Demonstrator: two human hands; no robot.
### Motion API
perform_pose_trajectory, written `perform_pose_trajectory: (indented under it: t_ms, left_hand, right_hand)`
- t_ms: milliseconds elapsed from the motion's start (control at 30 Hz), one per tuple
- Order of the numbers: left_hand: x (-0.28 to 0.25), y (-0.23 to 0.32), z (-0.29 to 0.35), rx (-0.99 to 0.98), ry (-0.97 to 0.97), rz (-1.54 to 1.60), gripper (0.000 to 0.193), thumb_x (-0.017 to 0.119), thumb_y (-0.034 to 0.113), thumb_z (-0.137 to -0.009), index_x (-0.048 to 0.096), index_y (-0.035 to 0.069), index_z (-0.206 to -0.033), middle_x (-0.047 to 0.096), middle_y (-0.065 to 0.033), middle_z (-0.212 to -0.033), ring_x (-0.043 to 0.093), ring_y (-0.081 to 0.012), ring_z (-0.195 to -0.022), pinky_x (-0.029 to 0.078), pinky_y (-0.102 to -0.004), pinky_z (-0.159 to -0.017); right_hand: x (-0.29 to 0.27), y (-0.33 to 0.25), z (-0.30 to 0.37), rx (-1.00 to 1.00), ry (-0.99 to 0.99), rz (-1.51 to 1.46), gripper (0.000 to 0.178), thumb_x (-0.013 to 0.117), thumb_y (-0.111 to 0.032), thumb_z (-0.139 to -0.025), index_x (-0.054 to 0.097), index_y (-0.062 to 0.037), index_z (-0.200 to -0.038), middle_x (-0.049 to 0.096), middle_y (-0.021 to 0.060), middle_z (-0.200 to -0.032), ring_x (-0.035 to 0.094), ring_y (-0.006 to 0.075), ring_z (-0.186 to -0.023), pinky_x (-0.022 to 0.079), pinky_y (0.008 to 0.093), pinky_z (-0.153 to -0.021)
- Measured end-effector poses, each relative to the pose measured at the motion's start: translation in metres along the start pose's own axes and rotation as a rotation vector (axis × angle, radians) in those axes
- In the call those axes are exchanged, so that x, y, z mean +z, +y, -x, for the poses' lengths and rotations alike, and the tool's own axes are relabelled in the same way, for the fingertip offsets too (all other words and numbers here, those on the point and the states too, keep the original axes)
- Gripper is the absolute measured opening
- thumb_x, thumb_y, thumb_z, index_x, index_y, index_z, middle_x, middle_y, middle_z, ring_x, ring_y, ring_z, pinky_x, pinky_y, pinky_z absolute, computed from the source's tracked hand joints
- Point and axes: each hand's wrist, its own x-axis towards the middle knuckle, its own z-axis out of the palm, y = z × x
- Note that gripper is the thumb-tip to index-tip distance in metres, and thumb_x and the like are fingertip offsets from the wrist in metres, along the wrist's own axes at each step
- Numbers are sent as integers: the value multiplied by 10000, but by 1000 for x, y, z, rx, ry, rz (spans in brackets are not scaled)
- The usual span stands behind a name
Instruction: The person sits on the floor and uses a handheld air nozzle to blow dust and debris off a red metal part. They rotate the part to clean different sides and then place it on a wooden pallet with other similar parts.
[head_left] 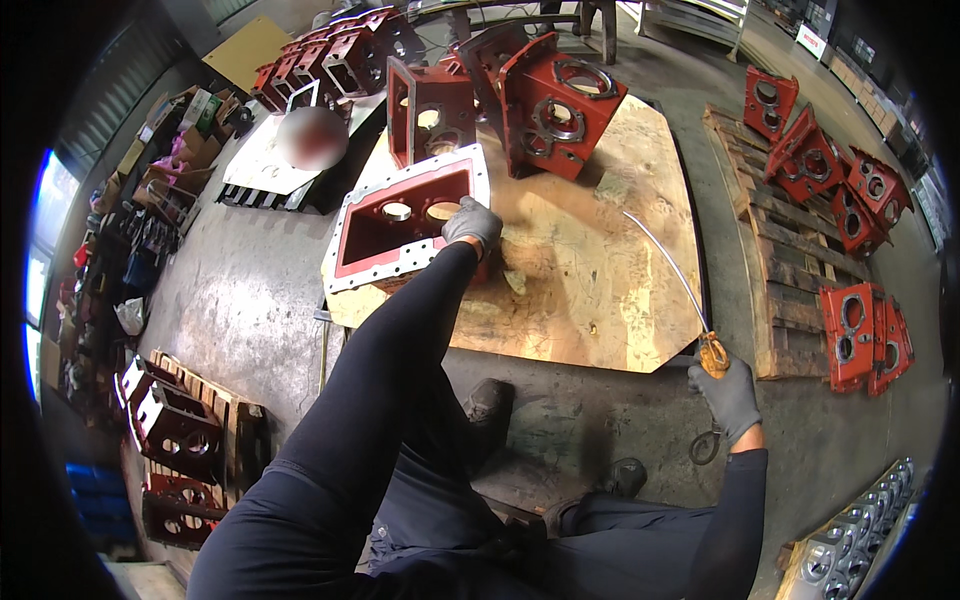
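On the wooden tabletop (pixel 560 290) lies a red cast-metal housing (pixel 362 250) with a bare machined rim full of bolt holes. Its open side faces up, and round holes show in its inner wall. My left hand (pixel 472 225), in a grey glove, grips the right part of that rim with the fingers curled over it. Off the table's near right corner, my gloved right hand (pixel 728 395) is closed round the orange-yellow handle of an air blow gun (pixel 712 353). Its long, thin, bent tube reaches up and left above the tabletop, apart from the housing.
Two more red housings (pixel 560 105) (pixel 430 110) stand at the table's far side. Wooden pallets with red castings (pixel 805 160) are at right and lower left (pixel 180 430). A dark hose loop (pixel 705 447) hangs below my right hand. Machined metal parts (pixel 850 535) sit at lower right.
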Motion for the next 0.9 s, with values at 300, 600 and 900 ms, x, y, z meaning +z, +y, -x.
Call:
perform_pose_trajectory:
  t_ms: [300, 600, 900]
  left_hand:
    - [2, -5, -7, 3, 5, 17, 567, 578, 330, -921, 500, -23, -1358, 714, -314, -1192, 711, -470, -1126, 524, -533, -978]
    - [-6, 2, 3, -19, -4, 71, 559, 586, 239, -933, 487, -52, -1400, 676, -354, -1264, 667, -511, -1202, 500, -526, -1049]
    - [-3, 0, 1, -2, 11, 63, 561, 590, 265, -927, 494, -58, -1375, 686, -344, -1249, 678, -497, -1188, 507, -532, -1029]
  right_hand:
    - [2, -3, 1, -24, -18, 45, 260, 729, -7, -935, 662, 28, -1184, 717, 46, -903, 682, 118, -772, 576, 298, -713]
    - [6, -13, 6, -6, -20, 53, 242, 723, -3, -938, 657, 34, -1168, 687, 34, -877, 663, 112, -750, 567, 300, -690]
    - [8, -21, 9, 28, -25, 79, 226, 713, 0, -950, 652, 43, -1164, 678, 38, -874, 650, 111, -738, 556, 297, -676]
